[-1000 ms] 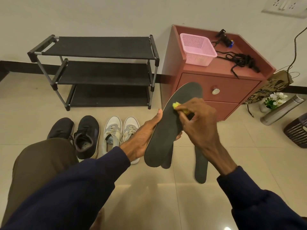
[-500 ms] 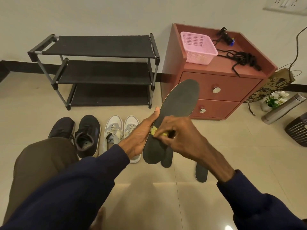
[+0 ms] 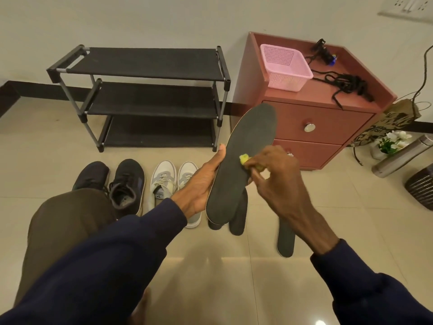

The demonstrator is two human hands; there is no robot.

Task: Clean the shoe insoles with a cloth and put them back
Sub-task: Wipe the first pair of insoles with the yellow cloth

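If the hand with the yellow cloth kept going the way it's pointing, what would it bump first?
The dark insole held by the left hand. The yellow cloth in the right hand seems to be touching it.

Nothing legible so far: dark lettering is seen printed on the brown paper bag [image 3: 386,123] beside the cabinet [image 3: 332,130], and a small mark is glimpsed inside one white shoe [image 3: 161,184], but neither can be read.
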